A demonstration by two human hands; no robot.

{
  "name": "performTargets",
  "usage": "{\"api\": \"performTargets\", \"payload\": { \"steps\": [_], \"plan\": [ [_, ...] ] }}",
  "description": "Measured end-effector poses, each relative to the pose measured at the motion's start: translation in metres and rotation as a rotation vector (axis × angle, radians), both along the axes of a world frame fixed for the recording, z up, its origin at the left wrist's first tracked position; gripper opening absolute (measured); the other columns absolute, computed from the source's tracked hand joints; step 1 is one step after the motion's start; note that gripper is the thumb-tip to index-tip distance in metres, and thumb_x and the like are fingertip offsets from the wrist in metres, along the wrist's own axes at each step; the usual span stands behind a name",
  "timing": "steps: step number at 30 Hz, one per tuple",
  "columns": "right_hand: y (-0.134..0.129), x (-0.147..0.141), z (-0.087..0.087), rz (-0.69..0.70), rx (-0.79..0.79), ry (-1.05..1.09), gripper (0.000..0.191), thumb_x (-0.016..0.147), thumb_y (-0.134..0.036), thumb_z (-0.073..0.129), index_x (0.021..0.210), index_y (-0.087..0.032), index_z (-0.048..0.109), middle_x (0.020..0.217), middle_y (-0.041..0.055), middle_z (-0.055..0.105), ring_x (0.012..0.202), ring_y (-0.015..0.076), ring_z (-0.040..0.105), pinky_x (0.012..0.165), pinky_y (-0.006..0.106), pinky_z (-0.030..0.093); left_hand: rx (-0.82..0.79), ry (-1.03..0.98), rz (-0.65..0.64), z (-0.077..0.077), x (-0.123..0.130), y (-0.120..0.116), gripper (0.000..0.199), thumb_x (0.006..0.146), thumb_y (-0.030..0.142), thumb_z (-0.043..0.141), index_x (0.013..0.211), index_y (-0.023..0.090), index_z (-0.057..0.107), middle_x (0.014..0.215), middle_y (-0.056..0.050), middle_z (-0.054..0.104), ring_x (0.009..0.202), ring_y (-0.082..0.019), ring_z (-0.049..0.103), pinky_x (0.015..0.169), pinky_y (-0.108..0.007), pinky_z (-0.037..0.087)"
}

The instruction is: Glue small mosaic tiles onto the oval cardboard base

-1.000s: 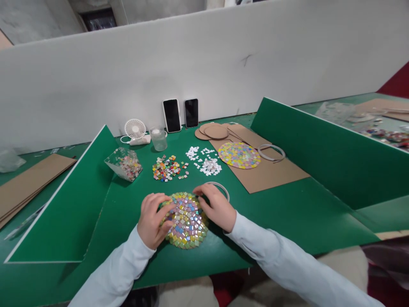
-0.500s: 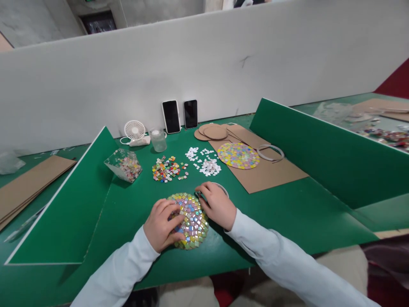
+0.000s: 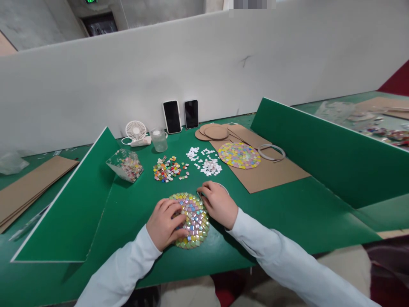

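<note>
A round mosaic disc [image 3: 194, 221], covered in shiny yellow, green, pink and blue square tiles, lies at the front of the table. My left hand [image 3: 165, 224] rests on its left side, fingers bent and spread across the tiles. At the disc's upper right edge, my right hand [image 3: 219, 204] is closed, thumb and fingers pinching the end of a thin pale strip. The strip [image 3: 222, 186] curves out behind that hand, which covers most of it. Loose white tiles [image 3: 211, 167] and mixed coloured tiles [image 3: 166, 169] lie in piles beyond the disc.
Green upright boards [image 3: 73, 204] flank the workspace. Behind are a clear tile container [image 3: 126, 166], white fan [image 3: 136, 131], cup [image 3: 159, 140] and two phones [image 3: 172, 117]. Rightward, a second mosaic disc [image 3: 239, 155] and coiled pale strip [image 3: 271, 152] lie on cardboard [image 3: 268, 177].
The whole view has shifted slightly. Both hands stay at the disc in nearly the same pose, the right still pinching the strip at its edge.
</note>
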State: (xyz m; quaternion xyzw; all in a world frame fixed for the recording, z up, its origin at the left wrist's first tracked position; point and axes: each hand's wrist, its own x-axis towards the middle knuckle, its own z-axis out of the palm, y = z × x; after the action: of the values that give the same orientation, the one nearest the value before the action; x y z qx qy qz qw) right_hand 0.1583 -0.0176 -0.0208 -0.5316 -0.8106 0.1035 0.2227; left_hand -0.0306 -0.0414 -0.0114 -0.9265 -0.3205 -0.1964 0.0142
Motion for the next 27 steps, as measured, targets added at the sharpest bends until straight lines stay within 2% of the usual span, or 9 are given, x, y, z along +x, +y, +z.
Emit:
{"api": "performTargets", "payload": {
  "steps": [12, 18, 22, 27],
  "plan": [
    [0.001, 0.001, 0.002, -0.038, -0.040, -0.039, 0.023, 0.075, -0.021, 0.041, 0.092, -0.013, 0.055, 0.090, 0.0092, 0.049, 0.081, 0.0185, 0.045, 0.074, 0.030, 0.036, -0.064, 0.056, 0.022, 0.004, 0.000, 0.003, 0.040, 0.078, 0.045, 0.028, 0.075, 0.017, 0.057, 0.084, -0.008, 0.049, 0.088, -0.020, 0.042, 0.081, -0.039, 0.032],
    [0.001, 0.000, 0.004, -0.057, -0.058, -0.062, 0.020, 0.074, -0.022, 0.042, 0.088, -0.014, 0.055, 0.084, 0.0081, 0.050, 0.079, 0.0186, 0.045, 0.071, 0.029, 0.035, -0.097, 0.076, 0.033, 0.004, 0.002, 0.004, 0.030, 0.076, 0.039, 0.037, 0.072, 0.016, 0.056, 0.083, -0.007, 0.047, 0.086, -0.020, 0.041, 0.080, -0.038, 0.032],
    [0.001, 0.000, 0.005, -0.077, -0.061, -0.086, 0.017, 0.072, -0.018, 0.043, 0.084, -0.015, 0.054, 0.081, 0.0074, 0.052, 0.077, 0.0191, 0.045, 0.070, 0.029, 0.035, -0.135, 0.007, 0.028, 0.000, 0.000, 0.003, 0.030, 0.077, 0.038, 0.035, 0.074, 0.017, 0.056, 0.085, -0.007, 0.047, 0.086, -0.020, 0.041, 0.079, -0.037, 0.033],
    [0.003, 0.001, 0.004, -0.090, -0.062, -0.084, 0.018, 0.069, -0.013, 0.042, 0.082, -0.013, 0.055, 0.079, 0.0078, 0.052, 0.078, 0.0199, 0.044, 0.072, 0.030, 0.035, -0.171, -0.178, 0.042, -0.006, -0.006, 0.002, 0.035, 0.079, 0.039, 0.029, 0.084, 0.019, 0.057, 0.091, -0.008, 0.047, 0.089, -0.020, 0.042, 0.079, -0.036, 0.033]
  ]
}}
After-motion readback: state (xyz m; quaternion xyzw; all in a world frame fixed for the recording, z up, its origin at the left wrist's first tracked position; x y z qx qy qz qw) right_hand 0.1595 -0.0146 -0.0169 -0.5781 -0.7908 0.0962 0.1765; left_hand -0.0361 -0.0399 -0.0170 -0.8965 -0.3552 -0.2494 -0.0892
